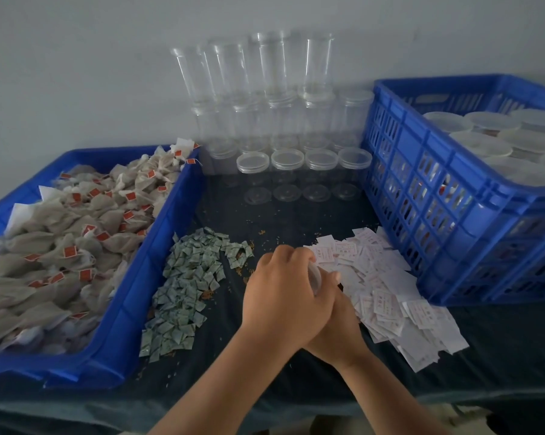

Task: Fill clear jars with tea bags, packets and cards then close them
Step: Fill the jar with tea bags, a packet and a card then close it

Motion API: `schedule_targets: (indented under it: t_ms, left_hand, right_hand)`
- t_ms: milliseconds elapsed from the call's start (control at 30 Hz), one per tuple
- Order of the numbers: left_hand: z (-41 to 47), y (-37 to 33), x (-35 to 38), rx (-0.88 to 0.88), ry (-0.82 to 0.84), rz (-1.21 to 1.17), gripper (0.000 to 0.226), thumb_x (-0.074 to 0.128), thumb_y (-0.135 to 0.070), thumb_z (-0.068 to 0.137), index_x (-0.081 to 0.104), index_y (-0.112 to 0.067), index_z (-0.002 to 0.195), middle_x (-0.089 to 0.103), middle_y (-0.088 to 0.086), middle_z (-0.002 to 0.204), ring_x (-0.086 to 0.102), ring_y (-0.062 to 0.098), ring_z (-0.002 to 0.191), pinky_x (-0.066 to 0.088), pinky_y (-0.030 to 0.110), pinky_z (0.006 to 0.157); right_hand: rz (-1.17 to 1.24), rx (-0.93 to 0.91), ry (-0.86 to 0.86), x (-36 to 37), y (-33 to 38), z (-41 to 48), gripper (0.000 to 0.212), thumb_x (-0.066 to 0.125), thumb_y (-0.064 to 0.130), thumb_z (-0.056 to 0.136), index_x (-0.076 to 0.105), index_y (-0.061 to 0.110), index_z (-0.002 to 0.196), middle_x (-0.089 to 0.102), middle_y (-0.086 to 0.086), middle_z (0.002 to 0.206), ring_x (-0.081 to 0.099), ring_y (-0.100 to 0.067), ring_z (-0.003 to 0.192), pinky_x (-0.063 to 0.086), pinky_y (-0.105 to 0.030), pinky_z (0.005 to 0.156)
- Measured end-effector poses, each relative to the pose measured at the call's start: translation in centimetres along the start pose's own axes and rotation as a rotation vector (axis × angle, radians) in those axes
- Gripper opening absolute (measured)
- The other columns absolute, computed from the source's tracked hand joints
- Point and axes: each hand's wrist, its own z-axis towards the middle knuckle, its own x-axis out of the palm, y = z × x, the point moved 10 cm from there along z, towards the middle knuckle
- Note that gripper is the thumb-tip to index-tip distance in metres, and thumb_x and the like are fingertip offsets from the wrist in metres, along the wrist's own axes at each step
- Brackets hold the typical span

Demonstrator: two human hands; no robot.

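While left hand [285,288] and right hand [338,324] curl fingers round the clear jar [314,276], lower centre, uneven twisting could close it askew.

text: none legible | cards [381,298]: red print, too blurred to read
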Motion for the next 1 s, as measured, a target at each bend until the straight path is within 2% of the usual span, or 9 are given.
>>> schedule_targets:
  t_ms: [167, 300, 400, 533, 600, 700, 833, 933, 1000]
  left_hand:
    - [0.2, -0.5, -0.6, 0.238, 0.01, -0.173, 0.025, 0.069, -0.044, 0.095, 0.074, -0.024, 0.109, 0.07, -0.017, 0.105, 0.063, 0.004, 0.097, 0.053, 0.024, 0.085]
    - [0.5, 0.6, -0.8, 0.327, 0.134, -0.325, 0.018, 0.077, -0.029, 0.092, 0.076, -0.017, 0.106, 0.071, -0.013, 0.101, 0.067, 0.005, 0.095, 0.055, 0.026, 0.084]
    - [0.6, 1.3, -0.3, 0.222, 0.128, -0.29, 0.033, 0.071, -0.048, 0.094, 0.074, -0.027, 0.121, 0.068, -0.02, 0.121, 0.064, 0.001, 0.113, 0.057, 0.028, 0.092]
    - [0.1, 2.3, 0.6, -0.073, 0.036, -0.158, 0.074, 0.052, -0.081, 0.089, 0.058, -0.033, 0.144, 0.059, -0.021, 0.137, 0.055, 0.003, 0.126, 0.043, 0.022, 0.095]
    - [0.2, 1.9, 0.6, -0.039, -0.002, -0.186, 0.063, 0.062, -0.07, 0.09, 0.064, -0.032, 0.14, 0.064, -0.02, 0.13, 0.06, 0.002, 0.118, 0.043, 0.019, 0.092]
    - [0.8, 2.0, 0.4, 0.028, 0.018, -0.283, 0.052, 0.068, -0.061, 0.085, 0.071, -0.035, 0.13, 0.068, -0.024, 0.121, 0.063, -0.005, 0.11, 0.046, 0.011, 0.09]
    - [1.4, 2.4, 1.0, 0.139, 0.199, -0.424, 0.044, 0.075, -0.048, 0.082, 0.071, -0.041, 0.125, 0.071, -0.03, 0.11, 0.066, -0.009, 0.109, 0.051, 0.012, 0.089]
    - [1.6, 2.6, 1.3, 0.183, 0.39, -0.553, 0.057, 0.081, -0.031, 0.084, 0.064, -0.04, 0.138, 0.071, -0.022, 0.126, 0.067, -0.001, 0.121, 0.057, 0.031, 0.101]
    - [1.6, 2.1, 0.9, 0.224, 0.416, -0.454, 0.069, 0.078, -0.041, 0.086, 0.052, -0.043, 0.15, 0.056, -0.026, 0.146, 0.052, -0.002, 0.138, 0.05, 0.032, 0.112]
  right_hand:
    - [0.173, 0.023, 0.097, 0.4, -1.5, -0.2, 0.064, 0.089, 0.032, 0.082, 0.06, 0.023, 0.138, 0.076, 0.008, 0.118, 0.076, -0.018, 0.11, 0.065, -0.045, 0.081]
    - [0.144, 0.054, 0.13, 1.2, -1.9, -0.2, 0.08, 0.095, 0.036, 0.073, 0.054, 0.034, 0.142, 0.076, 0.013, 0.12, 0.076, -0.01, 0.108, 0.065, -0.036, 0.081]
    - [0.159, 0.071, 0.129, 1.5, -1.8, -0.1, 0.077, 0.094, 0.031, 0.073, 0.055, 0.037, 0.139, 0.073, 0.014, 0.123, 0.075, -0.011, 0.109, 0.064, -0.031, 0.079]
    - [0.013, 0.058, 0.096, 1.1, -1.4, 0.1, 0.074, 0.091, 0.055, 0.076, 0.056, 0.042, 0.14, 0.067, 0.024, 0.128, 0.07, -0.002, 0.112, 0.06, -0.02, 0.079]
    - [0.01, 0.087, 0.072, 0.7, -1.9, -0.2, 0.072, 0.093, 0.055, 0.071, 0.058, 0.042, 0.133, 0.07, 0.026, 0.118, 0.072, 0.002, 0.104, 0.059, -0.018, 0.075]
    - [0.093, 0.141, 0.059, 0.4, -3.1, -0.6, 0.068, 0.095, 0.04, 0.065, 0.06, 0.039, 0.124, 0.076, 0.018, 0.107, 0.076, -0.008, 0.093, 0.064, -0.034, 0.069]
    - [0.251, 0.116, 0.103, 0.6, -2.4, -0.3, 0.065, 0.095, 0.035, 0.076, 0.061, 0.034, 0.131, 0.078, 0.005, 0.115, 0.078, -0.021, 0.103, 0.065, -0.049, 0.08]
    - [0.312, 0.103, 0.141, 1.1, -1.8, -0.3, 0.064, 0.094, 0.037, 0.083, 0.06, 0.03, 0.136, 0.077, 0.001, 0.119, 0.077, -0.023, 0.107, 0.065, -0.047, 0.085]
    - [0.314, 0.097, 0.137, 1.3, -1.7, -0.3, 0.064, 0.094, 0.034, 0.084, 0.059, 0.028, 0.137, 0.077, 0.001, 0.121, 0.077, -0.022, 0.108, 0.065, -0.046, 0.086]
